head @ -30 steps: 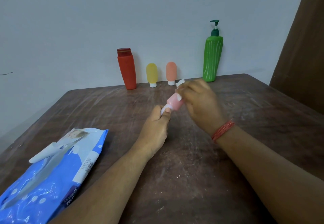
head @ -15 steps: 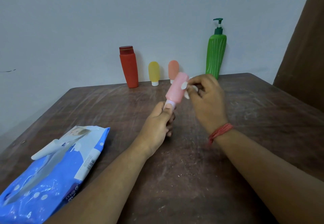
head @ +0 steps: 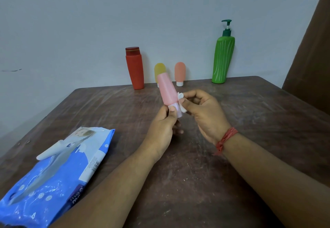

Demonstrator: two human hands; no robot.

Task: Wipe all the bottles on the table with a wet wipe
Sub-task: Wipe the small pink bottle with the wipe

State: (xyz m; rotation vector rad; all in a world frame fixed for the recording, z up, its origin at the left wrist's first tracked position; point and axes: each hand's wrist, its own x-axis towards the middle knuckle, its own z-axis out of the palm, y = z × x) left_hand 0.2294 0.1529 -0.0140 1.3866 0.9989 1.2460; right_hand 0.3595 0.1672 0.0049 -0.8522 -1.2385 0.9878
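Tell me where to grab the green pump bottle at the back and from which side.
Grip the green pump bottle round its ribbed body, below the pump head. Come from the front or from its right: it stands upright near the wall, and the peach bottle stands on its left. The thin pump on top probably offers a poor hold.

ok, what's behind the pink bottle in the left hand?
Behind the pink bottle, the yellow bottle stands by the wall; only its top shows, its cap nearly all covered. The left hand hides much of the pink bottle's cap.

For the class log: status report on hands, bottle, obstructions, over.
Left hand grips pink bottle by its cap end. Right hand pinches wet wipe against it. Nothing in the way.
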